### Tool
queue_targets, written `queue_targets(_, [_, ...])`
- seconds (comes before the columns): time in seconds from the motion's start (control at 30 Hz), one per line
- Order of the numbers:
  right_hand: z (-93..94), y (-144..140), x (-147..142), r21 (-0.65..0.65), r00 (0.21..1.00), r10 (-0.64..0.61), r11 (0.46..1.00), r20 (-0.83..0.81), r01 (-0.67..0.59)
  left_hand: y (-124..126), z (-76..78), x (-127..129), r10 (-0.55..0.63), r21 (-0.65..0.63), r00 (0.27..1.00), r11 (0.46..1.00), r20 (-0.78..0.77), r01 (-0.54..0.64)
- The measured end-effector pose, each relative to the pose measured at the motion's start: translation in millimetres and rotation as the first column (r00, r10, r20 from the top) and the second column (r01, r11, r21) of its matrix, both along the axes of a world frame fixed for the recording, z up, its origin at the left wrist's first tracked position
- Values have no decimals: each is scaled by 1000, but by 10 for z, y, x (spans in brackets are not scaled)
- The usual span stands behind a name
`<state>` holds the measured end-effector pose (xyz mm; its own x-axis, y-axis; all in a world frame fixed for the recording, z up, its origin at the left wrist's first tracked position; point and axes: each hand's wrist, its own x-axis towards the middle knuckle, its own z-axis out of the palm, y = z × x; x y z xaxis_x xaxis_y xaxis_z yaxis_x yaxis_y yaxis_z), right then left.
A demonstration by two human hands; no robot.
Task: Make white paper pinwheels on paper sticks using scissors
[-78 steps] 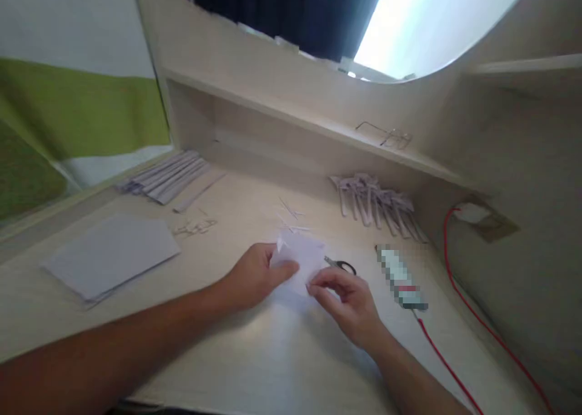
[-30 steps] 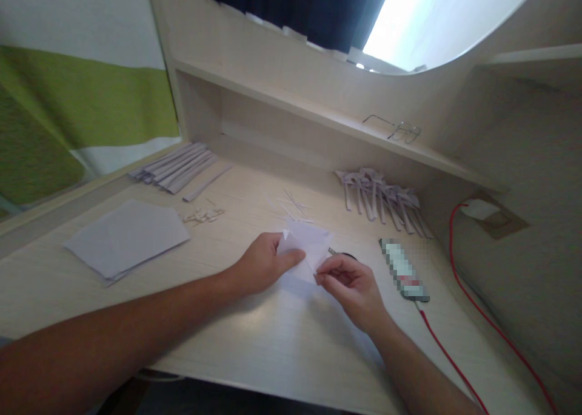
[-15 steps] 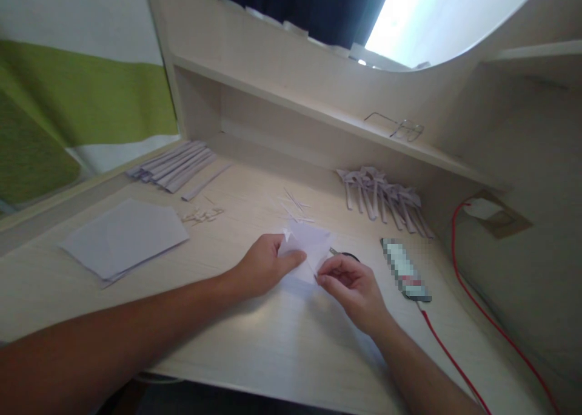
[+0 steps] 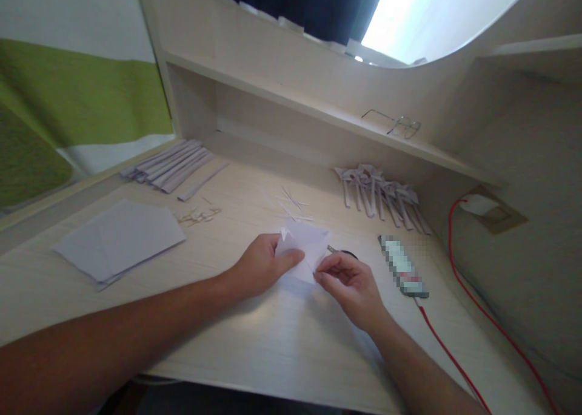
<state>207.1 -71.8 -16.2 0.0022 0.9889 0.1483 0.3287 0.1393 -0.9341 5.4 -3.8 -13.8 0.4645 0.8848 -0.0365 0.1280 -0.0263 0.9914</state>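
Note:
My left hand [image 4: 266, 262] grips a sheet of white paper [image 4: 309, 236] at its left side, thumb on top. One corner of the paper folds up near the left fingers. At the lower right of the paper my right hand [image 4: 348, 284] is closed in a pinch, its fingertips touching the edge. A tiny dark tip shows there, but what it belongs to is too small to tell. Thin white sticks [image 4: 293, 205] lie just beyond the paper. Behind the right hand, a tool with a metal tip and a black part [image 4: 349, 255] is partly hidden.
White sheets [image 4: 122, 239] lie at left, near cotton swab heads [image 4: 200, 215]. Rolled paper tubes [image 4: 168, 166] are stacked at the back left. Paper pinwheels on sticks [image 4: 382, 190] lie back right. A phone [image 4: 402, 266] with a red cable [image 4: 448, 351] is at right; glasses [image 4: 402, 125] sit on the shelf.
The view has shifted slightly, so everything sits a little further left. Both hands keep the same hold on the paper, with hardly any movement.

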Motion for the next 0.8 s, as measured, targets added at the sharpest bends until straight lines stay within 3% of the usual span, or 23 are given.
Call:
queue_targets(0.37, [-4, -10, -1, 3, 999, 5, 1000, -35, -5, 20, -34, -4, 1, 39, 1000, 999, -22, 0])
queue_targets(0.8, [39, -12, -19, 19, 999, 17, 1000, 40, -18, 15, -36, 4, 15, 33, 1000, 999, -9, -15])
